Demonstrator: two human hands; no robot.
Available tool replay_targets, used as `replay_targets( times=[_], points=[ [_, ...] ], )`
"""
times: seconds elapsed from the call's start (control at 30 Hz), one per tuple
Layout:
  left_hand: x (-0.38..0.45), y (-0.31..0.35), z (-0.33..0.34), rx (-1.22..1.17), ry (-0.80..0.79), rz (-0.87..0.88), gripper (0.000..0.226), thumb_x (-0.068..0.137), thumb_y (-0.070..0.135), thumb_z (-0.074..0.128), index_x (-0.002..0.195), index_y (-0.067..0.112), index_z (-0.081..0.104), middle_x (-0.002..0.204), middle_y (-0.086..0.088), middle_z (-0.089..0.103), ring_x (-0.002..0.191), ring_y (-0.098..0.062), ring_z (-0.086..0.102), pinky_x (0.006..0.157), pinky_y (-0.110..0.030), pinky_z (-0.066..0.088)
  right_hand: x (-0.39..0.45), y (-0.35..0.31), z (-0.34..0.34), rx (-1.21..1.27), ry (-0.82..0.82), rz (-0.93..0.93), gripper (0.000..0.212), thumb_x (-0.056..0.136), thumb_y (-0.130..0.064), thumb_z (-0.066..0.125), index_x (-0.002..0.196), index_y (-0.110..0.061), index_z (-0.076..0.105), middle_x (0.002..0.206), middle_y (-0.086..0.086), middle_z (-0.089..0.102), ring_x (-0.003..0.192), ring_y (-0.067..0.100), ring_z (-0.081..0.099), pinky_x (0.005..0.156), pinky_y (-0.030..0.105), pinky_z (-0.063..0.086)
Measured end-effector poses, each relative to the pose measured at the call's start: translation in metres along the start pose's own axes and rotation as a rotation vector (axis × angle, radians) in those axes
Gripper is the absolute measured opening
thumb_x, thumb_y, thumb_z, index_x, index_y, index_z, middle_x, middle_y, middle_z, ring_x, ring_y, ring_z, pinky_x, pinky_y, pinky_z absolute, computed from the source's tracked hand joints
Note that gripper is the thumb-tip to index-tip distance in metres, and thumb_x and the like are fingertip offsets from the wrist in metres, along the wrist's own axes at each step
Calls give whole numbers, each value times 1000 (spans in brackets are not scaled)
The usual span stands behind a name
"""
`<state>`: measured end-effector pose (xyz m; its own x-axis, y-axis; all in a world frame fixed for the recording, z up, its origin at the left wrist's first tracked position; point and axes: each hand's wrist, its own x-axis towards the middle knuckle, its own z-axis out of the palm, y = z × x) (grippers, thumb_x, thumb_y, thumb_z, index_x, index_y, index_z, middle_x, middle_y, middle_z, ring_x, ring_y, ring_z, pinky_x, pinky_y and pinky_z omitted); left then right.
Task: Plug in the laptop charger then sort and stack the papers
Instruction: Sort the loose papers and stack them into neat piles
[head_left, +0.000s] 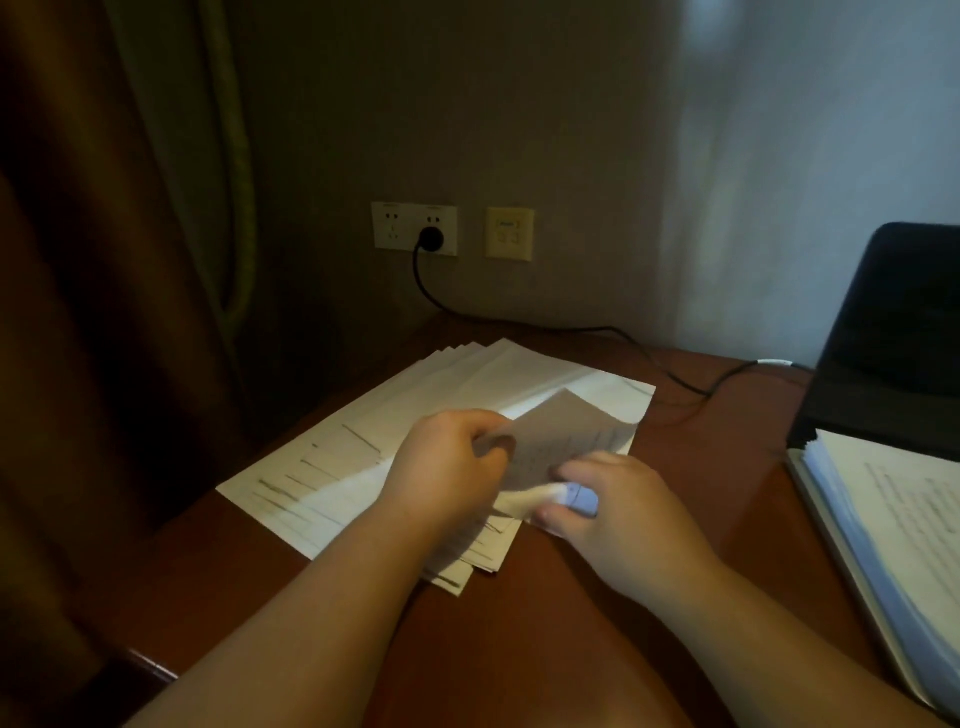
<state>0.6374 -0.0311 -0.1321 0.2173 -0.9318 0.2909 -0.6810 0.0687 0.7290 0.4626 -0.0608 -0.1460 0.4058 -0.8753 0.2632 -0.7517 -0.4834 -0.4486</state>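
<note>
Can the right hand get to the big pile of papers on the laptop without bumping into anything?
Probably yes. The right hand is holding a sheet with the left hand, but only bare desk lies between it and the pile of papers on the laptop.

Two hands (447, 467), one laptop (883, 338), two paper stacks (415, 405).
</note>
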Motion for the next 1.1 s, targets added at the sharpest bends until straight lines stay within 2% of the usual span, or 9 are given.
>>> replay_targets(
  times=[0.2,0.3,0.4,0.53,0.63,0.73,0.87,0.97,1.1],
  points=[
    [3,4,-3,-40,-81,86,21,98,30,59,114,38,71,108,20,68,99,0,61,81,-21,53,4,2,-3,156,267,8,14,84,-44,71,90,-32,70,87,-19,58,88,5,52,64,17,38],
    [1,3,-11,-111,-181,147,39,94,28,58,131,41,61,124,18,63,112,1,57,91,-22,49,7,0,-5,211,343,26,20,83,-44,71,95,-29,70,93,-19,58,97,7,51,71,14,35],
    [-3,4,-12,-105,-265,189,56,84,15,56,134,40,57,120,17,64,110,-5,60,84,-21,53,11,1,-5,242,402,18,27,85,-43,71,105,-26,70,118,-11,61,115,11,50,86,24,44],
    [-2,2,-3,-53,0,90,51,100,4,50,136,39,53,123,22,57,108,5,53,70,-1,42,8,-6,-6,394,482,-4,26,90,-40,64,114,-31,61,127,-20,44,118,-9,38,90,7,31],
    [1,-2,-6,-257,193,-43,42,101,8,50,127,40,56,106,20,57,94,-3,57,61,-10,49,4,-13,-9,267,617,-131,21,90,-45,56,96,-25,61,105,-12,48,103,4,46,84,11,37],
    [5,-6,-9,-219,265,-51,37,101,12,52,124,40,57,99,18,56,89,1,54,56,-9,46,1,-21,-6,146,354,-226,27,92,-49,49,96,-28,65,98,-20,53,101,3,49,88,22,45],
    [6,-10,-3,-357,278,-107,34,100,9,54,124,33,60,102,18,58,89,-1,55,53,-3,45,-1,-26,2,5,-147,-216,48,97,-59,41,140,-38,48,145,-25,37,140,1,22,117,34,23],
    [6,-16,0,-554,249,-179,36,97,9,57,109,42,61,110,12,62,109,-16,59,74,-20,58,0,-25,3,-85,-163,-170,41,94,-63,43,120,-35,60,126,-15,57,120,8,47,104,38,42],
    [2,-12,3,-568,195,-193,36,94,7,60,108,40,60,113,10,62,108,-17,58,67,-13,54,2,-18,0,-106,-100,-101,41,83,-64,60,113,-36,60,114,-20,55,106,4,50,89,31,50]
  ],
)
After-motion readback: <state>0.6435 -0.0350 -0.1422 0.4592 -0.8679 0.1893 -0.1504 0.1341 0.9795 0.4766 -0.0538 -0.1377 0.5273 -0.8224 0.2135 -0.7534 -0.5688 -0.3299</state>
